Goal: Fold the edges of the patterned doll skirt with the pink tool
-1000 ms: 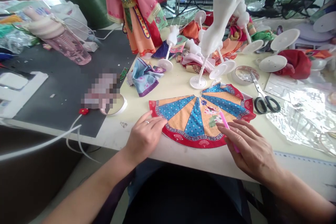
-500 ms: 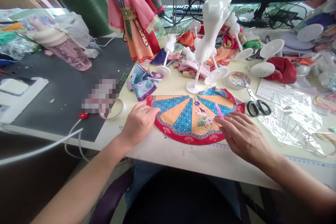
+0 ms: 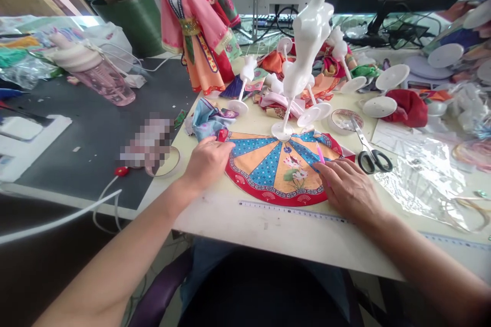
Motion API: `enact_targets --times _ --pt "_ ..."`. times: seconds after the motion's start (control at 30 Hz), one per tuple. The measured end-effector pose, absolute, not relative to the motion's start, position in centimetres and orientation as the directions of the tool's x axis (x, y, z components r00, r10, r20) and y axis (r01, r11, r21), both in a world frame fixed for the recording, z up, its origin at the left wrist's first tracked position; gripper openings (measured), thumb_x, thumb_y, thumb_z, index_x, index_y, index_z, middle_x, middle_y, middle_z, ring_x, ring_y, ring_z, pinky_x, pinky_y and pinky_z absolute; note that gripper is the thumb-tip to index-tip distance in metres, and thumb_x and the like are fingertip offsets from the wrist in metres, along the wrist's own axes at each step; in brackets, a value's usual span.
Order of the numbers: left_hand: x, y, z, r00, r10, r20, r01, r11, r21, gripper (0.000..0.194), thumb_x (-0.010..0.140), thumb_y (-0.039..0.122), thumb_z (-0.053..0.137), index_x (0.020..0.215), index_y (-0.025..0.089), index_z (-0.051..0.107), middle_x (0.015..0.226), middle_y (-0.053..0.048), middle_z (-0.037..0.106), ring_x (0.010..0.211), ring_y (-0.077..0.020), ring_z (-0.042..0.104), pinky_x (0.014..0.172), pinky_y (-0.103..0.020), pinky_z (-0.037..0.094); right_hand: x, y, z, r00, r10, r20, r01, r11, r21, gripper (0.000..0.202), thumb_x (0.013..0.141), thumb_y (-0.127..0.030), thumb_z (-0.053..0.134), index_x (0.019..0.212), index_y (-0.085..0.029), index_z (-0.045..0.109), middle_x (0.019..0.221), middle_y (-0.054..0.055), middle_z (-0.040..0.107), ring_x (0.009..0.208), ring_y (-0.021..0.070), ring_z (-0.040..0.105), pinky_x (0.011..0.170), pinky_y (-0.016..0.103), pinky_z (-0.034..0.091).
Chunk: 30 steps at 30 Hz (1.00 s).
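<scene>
A half-round skirt panel point(image 3: 264, 163) lies spread on the table, with blue and orange wedges, a lotus print and a red fan-patterned border. At its left corner my left hand point(image 3: 209, 161) is closed, thumb and fingers pinching the cloth edge. My right hand point(image 3: 345, 186) rests on the panel's right side, its fingers closed round a slim pink pen-like tool point(image 3: 321, 154) that points up and away. The tool's lower end is hidden by the hand. Just below the red border, a printed ruler scale point(image 3: 289, 210) runs along the table.
A white mannequin point(image 3: 307, 46) stands behind the panel. Black-handled scissors point(image 3: 370, 150) and a tape roll point(image 3: 347, 120) lie to the right, near clear plastic point(image 3: 422, 179). A blue cloth piece point(image 3: 209, 117) and another tape roll point(image 3: 164, 161) are left. Dressed mannequins point(image 3: 192, 30) stand behind.
The panel has slid away from me, toward the mannequin base, uncovering more of the ruler scale. Both hands have moved slightly forward with it, the pink tool still in the right.
</scene>
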<state>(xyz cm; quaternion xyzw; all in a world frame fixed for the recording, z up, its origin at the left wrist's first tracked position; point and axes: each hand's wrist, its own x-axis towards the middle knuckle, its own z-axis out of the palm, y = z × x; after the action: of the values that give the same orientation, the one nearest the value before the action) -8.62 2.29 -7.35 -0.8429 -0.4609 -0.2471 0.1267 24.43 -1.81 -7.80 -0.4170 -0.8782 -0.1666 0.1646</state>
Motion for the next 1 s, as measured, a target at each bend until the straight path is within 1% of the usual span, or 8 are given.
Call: enact_targets --times 0.1,0.17,0.3,0.37,0.5,0.67,0.73,1.0 --pt "-8.2 2.2 -6.7 0.354 0.74 0.572 0.846 -0.514 0.142 0.023 0.087 0.014 0.047 0.089 0.018 0.069 0.076 -0.005 0.073 0.071 -0.0179 0.066 0.086 -0.038 0.051 24.5 -1.7 -7.6 -0.586 0.663 0.466 0.785 0.608 0.122 0.024 0.087 -0.017 0.05 0.108 -0.008 0.058 0.085 0.011 0.066 0.079 0.0219 0.058 0.077 0.035 0.047" --pt "-7.6 2.2 -6.2 0.275 0.792 0.546 0.82 -0.49 0.296 0.021 0.087 0.017 0.048 0.09 0.018 0.069 0.08 -0.005 0.073 0.076 -0.0178 0.067 0.081 -0.034 0.052 24.3 -1.7 -7.4 -0.583 0.649 0.488 0.776 0.622 0.1 0.025 0.087 -0.016 0.051 0.109 -0.009 0.058 0.087 0.011 0.066 0.081 0.0218 0.058 0.077 0.035 0.047" --pt "-6.1 3.8 -5.3 0.148 0.937 0.317 0.636 -0.336 0.695 0.023 0.086 0.019 0.047 0.096 0.017 0.068 0.079 -0.004 0.071 0.065 -0.012 0.065 0.062 -0.023 0.052 23.3 -1.4 -7.1 -0.593 0.622 0.512 0.746 0.664 0.058 0.026 0.085 -0.013 0.053 0.11 -0.012 0.057 0.089 0.01 0.066 0.084 0.0222 0.059 0.076 0.036 0.048" --pt "-5.2 5.5 -5.4 0.121 0.961 0.248 0.555 -0.273 0.786 0.022 0.085 0.019 0.048 0.095 0.015 0.067 0.078 -0.004 0.071 0.061 -0.0103 0.063 0.059 -0.021 0.052 22.8 -1.2 -7.1 -0.595 0.602 0.533 0.725 0.688 0.034 0.027 0.085 -0.012 0.052 0.111 -0.012 0.056 0.088 0.01 0.066 0.084 0.0224 0.059 0.075 0.036 0.049" --pt "-3.7 9.0 -6.2 0.134 0.957 0.259 0.587 -0.287 0.757 0.019 0.081 0.013 0.051 0.09 0.014 0.067 0.078 -0.005 0.072 0.069 -0.0121 0.066 0.067 -0.023 0.052 22.4 -1.2 -7.4 -0.594 0.57 0.568 0.685 0.729 -0.016 0.029 0.084 -0.009 0.052 0.113 -0.012 0.054 0.089 0.011 0.066 0.084 0.0227 0.059 0.075 0.038 0.051" --pt "-1.8 11.8 -7.1 0.207 0.916 0.343 0.784 -0.365 0.502 0.021 0.083 0.013 0.049 0.091 0.017 0.068 0.085 -0.007 0.073 0.078 -0.0171 0.066 0.073 -0.029 0.049 22.3 -1.1 -7.6 -0.586 0.567 0.579 0.656 0.751 -0.071 0.03 0.085 -0.009 0.051 0.114 -0.013 0.052 0.089 0.011 0.067 0.084 0.0219 0.059 0.076 0.039 0.052" --pt "-1.0 12.7 -7.4 0.205 0.911 0.359 0.825 -0.358 0.437 0.022 0.085 0.015 0.048 0.091 0.017 0.069 0.085 -0.008 0.072 0.079 -0.0194 0.066 0.073 -0.031 0.048 22.3 -1.0 -7.5 -0.57 0.581 0.58 0.659 0.746 -0.1 0.03 0.085 -0.009 0.051 0.115 -0.014 0.052 0.089 0.01 0.066 0.083 0.0217 0.059 0.076 0.039 0.052" --pt "0.7 14.7 -8.5 0.203 0.917 0.344 0.853 -0.338 0.397 0.024 0.085 0.013 0.044 0.087 0.017 0.068 0.082 -0.011 0.07 0.081 -0.0224 0.064 0.076 -0.035 0.046 22.5 -0.8 -7.4 -0.52 0.61 0.598 0.655 0.734 -0.179 0.034 0.084 -0.007 0.052 0.117 -0.015 0.052 0.086 0.009 0.066 0.083 0.0213 0.06 0.074 0.037 0.052"
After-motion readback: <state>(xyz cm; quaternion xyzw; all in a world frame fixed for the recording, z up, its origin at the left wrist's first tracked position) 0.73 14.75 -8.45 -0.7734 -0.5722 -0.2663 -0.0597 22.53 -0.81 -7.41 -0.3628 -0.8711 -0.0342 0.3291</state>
